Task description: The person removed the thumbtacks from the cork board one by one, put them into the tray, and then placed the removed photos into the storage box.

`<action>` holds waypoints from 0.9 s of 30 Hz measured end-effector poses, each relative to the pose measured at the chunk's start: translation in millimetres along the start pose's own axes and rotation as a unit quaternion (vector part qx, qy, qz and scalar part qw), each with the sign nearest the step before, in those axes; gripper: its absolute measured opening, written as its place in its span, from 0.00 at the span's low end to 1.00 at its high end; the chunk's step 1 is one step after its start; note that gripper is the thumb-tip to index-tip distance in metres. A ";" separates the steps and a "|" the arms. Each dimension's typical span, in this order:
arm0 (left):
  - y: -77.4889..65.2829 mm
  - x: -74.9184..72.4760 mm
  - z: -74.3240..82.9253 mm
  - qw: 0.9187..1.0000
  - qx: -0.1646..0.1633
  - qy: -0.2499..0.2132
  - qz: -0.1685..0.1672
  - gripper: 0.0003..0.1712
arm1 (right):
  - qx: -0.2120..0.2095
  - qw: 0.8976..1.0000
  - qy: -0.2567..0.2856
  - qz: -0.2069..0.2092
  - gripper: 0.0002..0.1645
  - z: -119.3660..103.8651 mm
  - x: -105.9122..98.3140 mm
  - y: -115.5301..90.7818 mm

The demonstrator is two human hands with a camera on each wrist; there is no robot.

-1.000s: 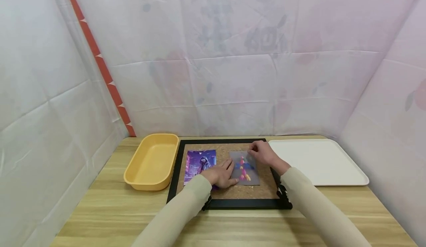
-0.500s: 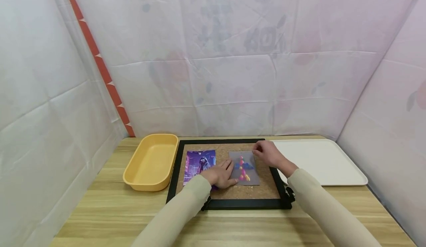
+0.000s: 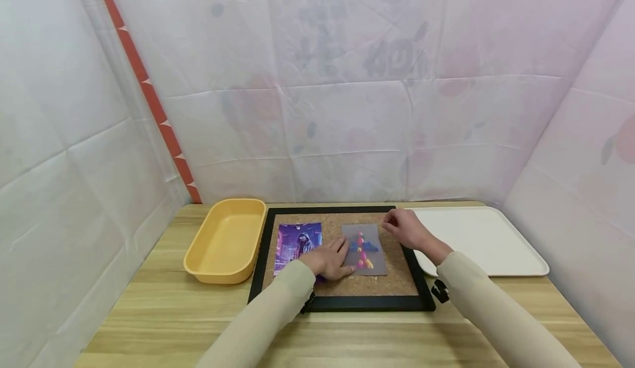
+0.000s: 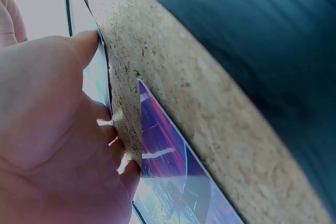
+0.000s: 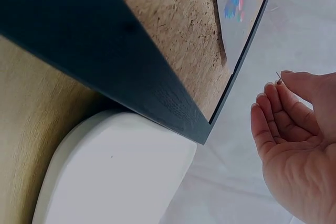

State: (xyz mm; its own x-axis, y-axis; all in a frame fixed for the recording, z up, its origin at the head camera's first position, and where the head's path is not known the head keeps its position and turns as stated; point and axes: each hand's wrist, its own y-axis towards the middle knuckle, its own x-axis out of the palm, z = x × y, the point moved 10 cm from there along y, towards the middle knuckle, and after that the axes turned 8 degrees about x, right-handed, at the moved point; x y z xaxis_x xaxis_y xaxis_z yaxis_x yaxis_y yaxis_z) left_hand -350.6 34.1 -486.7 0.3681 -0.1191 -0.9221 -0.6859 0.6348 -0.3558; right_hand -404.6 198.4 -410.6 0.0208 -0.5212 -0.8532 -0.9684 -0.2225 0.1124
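My left hand (image 3: 331, 259) lies with spread fingers on the corkboard (image 3: 347, 288), its thumb and fingertips over the left edge of a grey picture card (image 3: 378, 266) with a bright pink, blue and yellow design. Left of it, partly covered by that hand and wrist, is a purple picture card (image 3: 288, 244) with a hooded figure. My right hand (image 3: 408, 230) hovers by the grey card's upper right corner. Between its thumb and index finger it pinches a small thumbtack (image 5: 279, 81), the thin point sticking out past the fingertips; the other fingers are curled.
A black frame (image 3: 367, 303) borders the corkboard on the wooden table (image 3: 208, 335). To the left stands a yellow tub (image 3: 225, 241). A white tray (image 3: 476, 241) lies to the right, close to the frame. Pale cloth walls (image 3: 342, 136) enclose the back and sides.
My right hand has drawn a little to the right, off the grey card's upper corner, uncovering more of it. My left hand and both cards have stayed in place.
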 end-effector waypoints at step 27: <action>-1.0 -2.9 0.1 1.000 0.007 -0.002 0.010 0.43 | -0.015 1.000 -0.023 0.009 0.07 14.7 -28.8 -8.5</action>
State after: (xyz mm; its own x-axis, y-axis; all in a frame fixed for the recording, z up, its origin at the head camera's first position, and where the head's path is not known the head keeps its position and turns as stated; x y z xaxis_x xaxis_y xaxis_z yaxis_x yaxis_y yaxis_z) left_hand -350.9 33.9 -483.6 0.3562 -0.1033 -0.9287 -0.6844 0.6478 -0.3346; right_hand -400.6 227.5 -394.5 -0.0085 -0.4870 -0.8734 -0.9607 -0.2385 0.1424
